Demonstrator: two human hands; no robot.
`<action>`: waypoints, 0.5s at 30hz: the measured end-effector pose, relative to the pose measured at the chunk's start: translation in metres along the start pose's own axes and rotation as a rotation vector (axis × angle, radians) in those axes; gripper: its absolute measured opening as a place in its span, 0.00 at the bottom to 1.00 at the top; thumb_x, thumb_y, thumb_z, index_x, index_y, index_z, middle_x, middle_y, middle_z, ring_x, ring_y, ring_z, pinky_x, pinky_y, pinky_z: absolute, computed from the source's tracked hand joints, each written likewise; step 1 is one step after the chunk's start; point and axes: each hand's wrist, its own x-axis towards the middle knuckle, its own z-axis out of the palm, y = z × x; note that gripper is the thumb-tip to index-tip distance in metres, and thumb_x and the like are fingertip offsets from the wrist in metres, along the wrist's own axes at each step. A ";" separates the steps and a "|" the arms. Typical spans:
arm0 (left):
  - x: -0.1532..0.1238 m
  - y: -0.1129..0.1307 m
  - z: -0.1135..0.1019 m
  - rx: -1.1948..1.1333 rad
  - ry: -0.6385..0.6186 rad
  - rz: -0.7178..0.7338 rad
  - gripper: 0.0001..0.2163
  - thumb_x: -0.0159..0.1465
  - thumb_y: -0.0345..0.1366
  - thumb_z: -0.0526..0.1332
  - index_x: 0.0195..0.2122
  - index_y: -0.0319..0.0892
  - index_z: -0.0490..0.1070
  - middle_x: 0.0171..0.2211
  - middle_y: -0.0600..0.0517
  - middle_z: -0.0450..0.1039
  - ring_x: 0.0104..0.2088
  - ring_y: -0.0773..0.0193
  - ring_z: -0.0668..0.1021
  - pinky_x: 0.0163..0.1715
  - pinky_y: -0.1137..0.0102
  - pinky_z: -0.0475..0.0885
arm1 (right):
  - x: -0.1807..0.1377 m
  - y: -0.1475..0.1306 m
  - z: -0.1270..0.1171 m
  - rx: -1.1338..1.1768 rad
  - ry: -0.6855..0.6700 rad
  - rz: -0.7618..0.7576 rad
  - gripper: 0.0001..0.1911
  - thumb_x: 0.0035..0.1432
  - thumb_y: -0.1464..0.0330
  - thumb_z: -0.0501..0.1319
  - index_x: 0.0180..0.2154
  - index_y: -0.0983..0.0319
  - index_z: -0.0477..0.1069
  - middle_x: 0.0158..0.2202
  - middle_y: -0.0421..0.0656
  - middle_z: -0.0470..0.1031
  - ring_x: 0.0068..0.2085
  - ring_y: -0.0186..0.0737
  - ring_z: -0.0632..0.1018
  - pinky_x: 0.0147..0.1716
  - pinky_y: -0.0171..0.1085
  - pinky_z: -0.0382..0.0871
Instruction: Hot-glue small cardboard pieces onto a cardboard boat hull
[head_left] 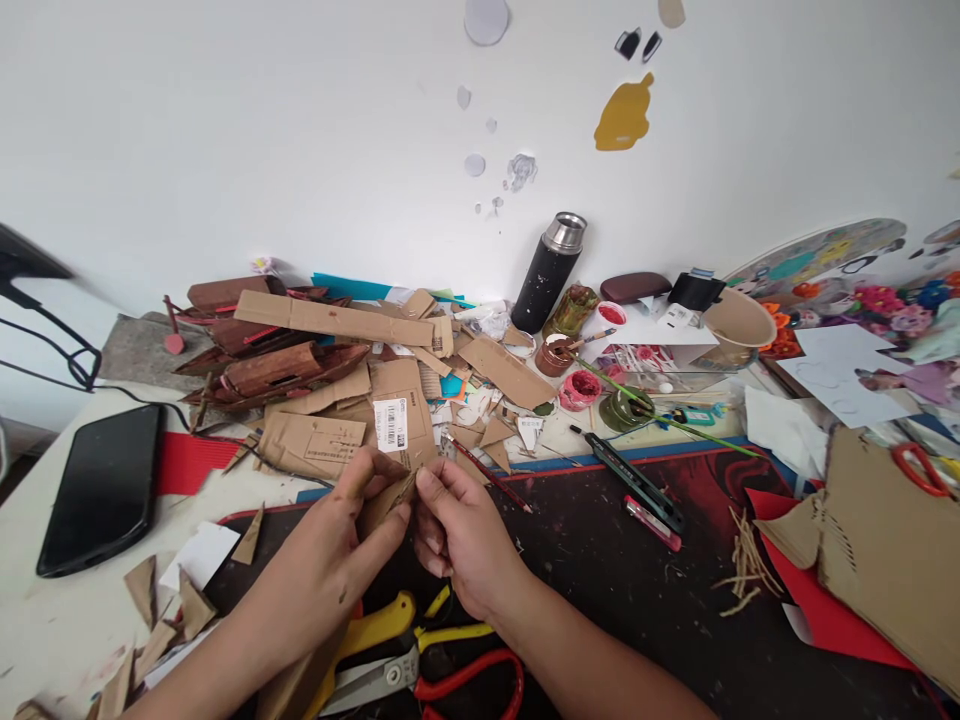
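Both my hands meet over the dark cutting mat [615,590], near the middle of the view. My left hand [330,560] and my right hand [457,535] are closed on a small brown cardboard piece [386,500], pinched between thumbs and fingers. Just beyond them lies a heap of cardboard scraps [352,400], one bearing a barcode label. Beneath my wrists lie yellow-handled scissors [375,630] and red-handled scissors [469,680].
A black phone [101,490] lies at the left. A red pencil [491,475], a black utility knife [634,480], paint pots [577,390], a black flask [547,272] and a paper cup [739,325] stand behind. Cardboard sheet and red paper [877,560] lie right.
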 end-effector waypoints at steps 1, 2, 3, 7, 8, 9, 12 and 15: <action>0.000 0.000 0.000 -0.002 -0.001 0.001 0.08 0.75 0.46 0.57 0.46 0.49 0.67 0.38 0.52 0.80 0.36 0.59 0.80 0.39 0.68 0.76 | 0.000 0.000 0.000 -0.002 0.002 0.002 0.31 0.54 0.42 0.76 0.34 0.58 0.65 0.15 0.25 0.60 0.15 0.25 0.54 0.11 0.25 0.49; 0.000 0.000 0.000 -0.003 -0.003 0.004 0.08 0.75 0.46 0.57 0.46 0.49 0.67 0.37 0.53 0.79 0.35 0.59 0.79 0.38 0.68 0.75 | 0.000 0.000 0.000 -0.003 0.004 0.003 0.31 0.54 0.42 0.76 0.34 0.58 0.65 0.15 0.25 0.60 0.15 0.25 0.54 0.11 0.25 0.49; 0.001 0.000 0.000 -0.002 -0.006 0.006 0.08 0.75 0.46 0.56 0.46 0.49 0.66 0.36 0.53 0.79 0.34 0.59 0.79 0.38 0.68 0.75 | 0.000 0.000 0.000 -0.003 0.005 0.004 0.31 0.54 0.42 0.76 0.34 0.58 0.65 0.15 0.25 0.60 0.15 0.25 0.54 0.11 0.25 0.49; 0.002 0.001 0.001 -0.008 -0.014 0.007 0.08 0.76 0.46 0.55 0.45 0.49 0.65 0.36 0.53 0.78 0.35 0.60 0.79 0.39 0.68 0.75 | 0.000 0.001 0.000 0.003 0.001 0.002 0.32 0.54 0.42 0.76 0.33 0.57 0.65 0.15 0.25 0.60 0.15 0.25 0.54 0.11 0.25 0.49; 0.002 0.001 0.001 -0.009 -0.018 0.003 0.08 0.76 0.46 0.55 0.46 0.48 0.65 0.37 0.53 0.78 0.36 0.59 0.80 0.39 0.68 0.75 | 0.000 0.001 0.000 0.003 0.001 0.002 0.32 0.54 0.42 0.76 0.33 0.57 0.65 0.15 0.26 0.60 0.15 0.25 0.54 0.11 0.25 0.49; 0.002 0.000 0.001 -0.009 -0.021 -0.002 0.08 0.76 0.46 0.55 0.47 0.48 0.65 0.38 0.52 0.78 0.37 0.59 0.80 0.39 0.68 0.75 | 0.000 0.000 0.000 0.002 0.003 0.002 0.31 0.54 0.42 0.76 0.33 0.57 0.65 0.15 0.26 0.60 0.15 0.25 0.54 0.11 0.25 0.49; 0.001 -0.002 0.000 -0.001 -0.032 -0.014 0.09 0.77 0.47 0.55 0.48 0.48 0.64 0.38 0.52 0.78 0.36 0.60 0.79 0.39 0.68 0.75 | 0.000 0.000 0.000 -0.001 0.007 0.006 0.31 0.54 0.42 0.76 0.33 0.58 0.65 0.16 0.26 0.60 0.15 0.25 0.54 0.11 0.25 0.49; 0.000 -0.004 0.000 0.006 -0.031 -0.009 0.09 0.77 0.47 0.55 0.48 0.49 0.64 0.39 0.52 0.77 0.36 0.60 0.78 0.40 0.68 0.75 | 0.000 0.001 0.000 0.003 0.005 0.005 0.32 0.54 0.42 0.76 0.33 0.57 0.65 0.15 0.25 0.60 0.15 0.25 0.54 0.12 0.26 0.48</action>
